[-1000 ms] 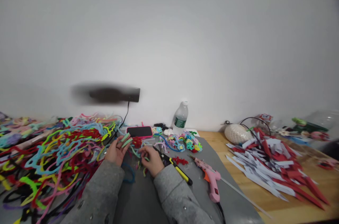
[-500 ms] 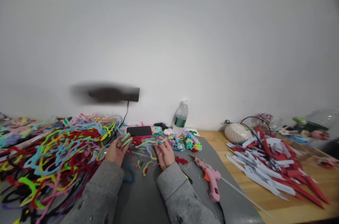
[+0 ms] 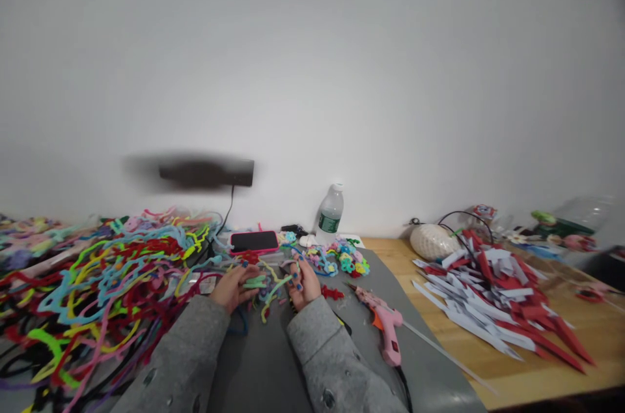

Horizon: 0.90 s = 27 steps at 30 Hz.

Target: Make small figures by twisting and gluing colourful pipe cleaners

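My left hand (image 3: 230,289) is closed around some short pale green pipe cleaner pieces (image 3: 255,282), their ends sticking out past the fingertips. A little to the right, my right hand (image 3: 306,284), with blue nails, pinches a light green pipe cleaner (image 3: 276,288) that slants down to the left. Both hands hover over a grey mat (image 3: 263,367). Just beyond them a yellow pipe cleaner piece (image 3: 264,314) and small scraps lie on the mat. The palm sides of the fingers are partly hidden.
A tangled heap of coloured pipe cleaners (image 3: 112,289) covers the left. Behind stand a phone (image 3: 254,242) and a water bottle (image 3: 331,211). Pipe cleaner flowers (image 3: 349,260), a pink glue gun (image 3: 388,328) and red and white paper strips (image 3: 508,302) lie right.
My left hand has moved right and slightly down, turning its fingers toward the right hand. The pipe cleaner in my right hand has swung from nearly level to slanting downward.
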### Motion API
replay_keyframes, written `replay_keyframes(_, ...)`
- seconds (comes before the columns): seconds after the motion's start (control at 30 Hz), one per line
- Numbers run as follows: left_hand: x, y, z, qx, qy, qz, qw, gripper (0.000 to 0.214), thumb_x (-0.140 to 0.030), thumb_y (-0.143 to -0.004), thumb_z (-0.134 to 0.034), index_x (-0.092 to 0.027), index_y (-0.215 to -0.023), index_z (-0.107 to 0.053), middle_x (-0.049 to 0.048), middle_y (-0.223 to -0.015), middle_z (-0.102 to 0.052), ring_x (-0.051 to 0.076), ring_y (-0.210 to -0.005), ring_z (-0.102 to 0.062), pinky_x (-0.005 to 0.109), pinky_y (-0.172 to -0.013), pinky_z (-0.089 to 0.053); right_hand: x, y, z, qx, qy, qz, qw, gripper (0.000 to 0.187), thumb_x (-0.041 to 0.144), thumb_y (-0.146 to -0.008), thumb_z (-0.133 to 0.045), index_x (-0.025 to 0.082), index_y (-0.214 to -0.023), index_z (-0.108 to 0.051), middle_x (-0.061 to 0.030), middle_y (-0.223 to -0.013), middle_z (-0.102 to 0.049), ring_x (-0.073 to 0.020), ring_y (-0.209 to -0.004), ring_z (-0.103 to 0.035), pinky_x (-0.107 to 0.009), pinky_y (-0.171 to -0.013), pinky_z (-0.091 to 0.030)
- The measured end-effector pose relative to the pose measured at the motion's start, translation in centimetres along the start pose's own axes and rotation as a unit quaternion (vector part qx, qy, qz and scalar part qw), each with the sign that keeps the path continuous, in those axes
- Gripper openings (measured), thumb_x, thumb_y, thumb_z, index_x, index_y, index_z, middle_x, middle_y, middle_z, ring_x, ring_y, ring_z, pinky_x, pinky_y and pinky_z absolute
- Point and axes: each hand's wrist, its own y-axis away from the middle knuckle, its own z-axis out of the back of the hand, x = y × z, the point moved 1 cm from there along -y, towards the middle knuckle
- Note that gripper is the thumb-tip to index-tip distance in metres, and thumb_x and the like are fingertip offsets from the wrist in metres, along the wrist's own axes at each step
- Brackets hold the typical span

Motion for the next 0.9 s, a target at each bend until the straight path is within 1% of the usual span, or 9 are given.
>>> replay_keyframes(0.13, 0.7, 0.0, 0.1, 0.055, -0.064, 0.009, 0.996, 0.019, -0.033, -0.074, -0.057, -0.017, -0.073, -0.066, 0.0125, -0.08, -0.071, 0.02, -0.064, -0.067, 0.028, -0.056, -0.052, 0.4, 0.4, -0.4, 0.018, 0.002, -0.008, 1.0, 0.02, 0.035, -0.074, -0.057, 0.017, -0.067, -0.052, 0.0146, -0.026, -0.032, -0.0003, -0.017, -0.016, -0.013, -0.026, -0.023)
replay_keyframes(0.27, 1.5, 0.4, -0.5, 0.096, -0.103, 0.003, 0.99, 0.02, -0.033, -0.062, -0.07, -0.017, -0.075, -0.066, 0.0096, -0.077, -0.07, 0.019, -0.065, -0.066, 0.026, -0.053, -0.051, 0.3, 0.4, -0.7, 0.007, 0.006, -0.001, 1.0, 0.02, 0.036, -0.075, -0.056, 0.018, -0.067, -0.052, 0.0136, -0.026, -0.036, -0.0014, -0.016, -0.019, -0.014, -0.025, -0.023)
replay_keyframes(0.33, 2.1, 0.6, -0.9, 0.113, -0.131, 0.001, 0.985, 0.021, -0.03, -0.058, -0.073, -0.016, -0.072, -0.067, 0.0067, -0.069, -0.068, 0.018, -0.062, -0.065, 0.024, -0.051, -0.05, 0.1, 0.2, -0.6, -0.014, 0.005, 0.004, 1.0, 0.018, 0.033, -0.072, -0.059, 0.018, -0.065, -0.052, 0.0116, -0.03, -0.044, -0.0027, -0.018, -0.028, -0.014, -0.025, -0.026)
replay_keyframes(0.4, 2.8, 0.5, -1.1, 0.115, -0.161, -0.001, 0.98, 0.021, -0.032, -0.058, -0.072, -0.015, -0.069, -0.067, 0.0047, -0.063, -0.067, 0.017, -0.058, -0.064, 0.023, -0.05, -0.049, -0.1, 0.0, -0.3, -0.032, 0.005, 0.004, 0.999, 0.015, 0.029, -0.07, -0.061, 0.018, -0.065, -0.052, 0.0071, -0.038, -0.055, -0.0059, -0.025, -0.044, -0.016, -0.029, -0.033)
replay_keyframes(0.5, 3.5, 0.3, -1.1, 0.079, -0.171, -0.011, 0.982, 0.022, -0.036, -0.061, -0.069, -0.015, -0.067, -0.067, 0.0052, -0.06, -0.068, 0.018, -0.055, -0.065, 0.023, -0.05, -0.048, -0.4, -0.4, 0.3, -0.045, 0.003, -0.007, 0.999, 0.012, 0.027, -0.069, -0.061, 0.017, -0.067, -0.053, 0.0014, -0.05, -0.063, -0.0101, -0.036, -0.056, -0.019, -0.035, -0.041)
replay_keyframes(0.6, 3.8, 0.2, -0.8, 0.056, -0.174, -0.027, 0.983, 0.022, -0.038, -0.066, -0.064, -0.016, -0.066, -0.069, 0.0057, -0.062, -0.069, 0.018, -0.054, -0.065, 0.025, -0.05, -0.047, -0.2, -0.5, 0.6, -0.043, -0.006, -0.014, 0.999, 0.014, 0.028, -0.072, -0.059, 0.018, -0.065, -0.052, 0.0068, -0.038, -0.055, -0.0076, -0.026, -0.047, -0.018, -0.031, -0.036)
replay_keyframes(0.73, 3.6, 0.0, -0.5, 0.139, -0.224, -0.071, 0.962, 0.019, -0.035, -0.06, -0.07, -0.018, -0.069, -0.071, 0.0045, -0.065, -0.07, 0.017, -0.057, -0.063, 0.024, -0.052, -0.046, 0.2, -0.2, 0.6, -0.018, -0.021, -0.01, 1.0, 0.021, 0.033, -0.075, -0.056, 0.019, -0.061, -0.048, 0.0141, -0.026, -0.035, -0.0031, -0.016, -0.024, -0.016, -0.027, -0.026)
replay_keyframes(0.83, 3.1, 0.0, -0.6, 0.197, -0.247, -0.09, 0.944, 0.025, -0.027, -0.051, -0.076, -0.015, -0.073, -0.071, 0.0072, -0.072, -0.07, 0.018, -0.063, -0.062, 0.024, -0.056, -0.047, 0.4, 0.0, 0.4, -0.005, -0.024, -0.004, 1.0, 0.024, 0.036, -0.077, -0.054, 0.019, -0.061, -0.047, 0.0148, -0.026, -0.032, -0.0022, -0.016, -0.019, -0.015, -0.027, -0.024)
replay_keyframes(0.9, 2.7, 0.1, -0.7, 0.214, -0.269, -0.102, 0.933, 0.025, -0.024, -0.054, -0.074, -0.015, -0.077, -0.071, 0.0077, -0.075, -0.07, 0.018, -0.066, -0.062, 0.024, -0.059, -0.046, 0.4, 0.0, 0.3, 0.002, -0.023, -0.001, 1.0, 0.026, 0.037, -0.077, -0.053, 0.02, -0.059, -0.045, 0.0147, -0.025, -0.032, -0.0022, -0.016, -0.018, -0.015, -0.026, -0.024)
